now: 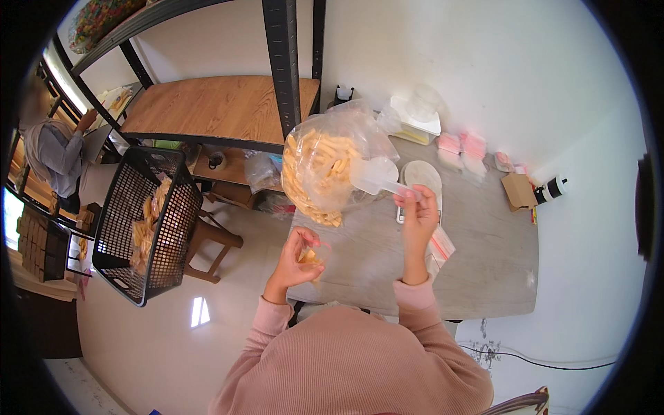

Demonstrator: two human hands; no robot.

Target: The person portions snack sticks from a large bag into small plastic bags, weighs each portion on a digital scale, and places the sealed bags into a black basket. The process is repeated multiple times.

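Note:
My right hand (pixel 421 208) grips the handle of a translucent plastic scoop (pixel 374 175), its head against the mouth of a large clear plastic bag (pixel 337 150). Stick-shaped yellow snacks (pixel 316 166) fill much of that bag, which leans at the table's left edge. In my left hand (pixel 296 262) is a small clear zip bag (pixel 317 255) with a red-edged mouth and some yellow pieces inside. Partly behind my right hand sits a white kitchen scale (pixel 421 175). Flat zip bags (pixel 440 248) lie beside my right wrist on the grey table (pixel 482 259).
A black plastic crate (pixel 174 223) with packed snack bags rests on a brown stool (pixel 215 246) to the left. Behind it stands a metal-framed wooden shelf (pixel 218 109). Pink-edged bag stacks (pixel 461 148), a white container (pixel 415 122) and a cardboard box (pixel 519 192) line the wall. Another person (pixel 57 155) is far left.

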